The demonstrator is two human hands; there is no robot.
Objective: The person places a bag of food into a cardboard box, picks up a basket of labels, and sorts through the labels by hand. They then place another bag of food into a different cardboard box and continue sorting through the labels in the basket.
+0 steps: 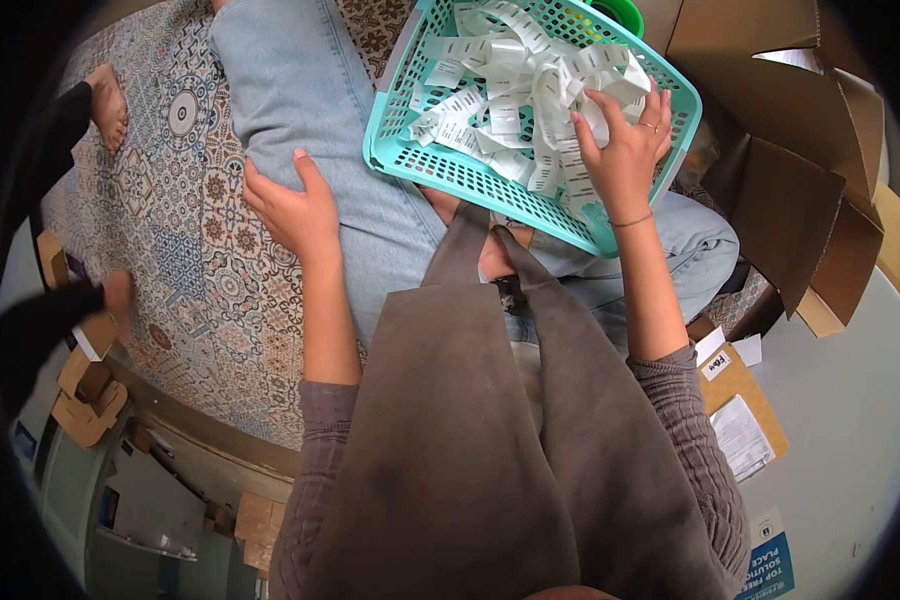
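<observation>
My left hand (295, 212) rests on the knee of my blue jeans (300, 110), with its thumb apart from the fingers and nothing in it. A turquoise plastic basket (560, 218) with perforated sides sits across my lap. Inside lies a loose heap of white printed label strips (505, 55), some curled and some flat. My right hand (625, 150) reaches into the basket's right side. Its fingers are spread over the strips and touch them; a ring and a thin wrist band show on it.
Open cardboard boxes (780, 190) stand to the right. Below them lie a brown envelope (755, 400) with papers and a blue printed sheet (770, 565). Another person's bare foot (108, 108) is on the patterned floor (185, 215) at left. A green round container (620, 12) sits behind the basket.
</observation>
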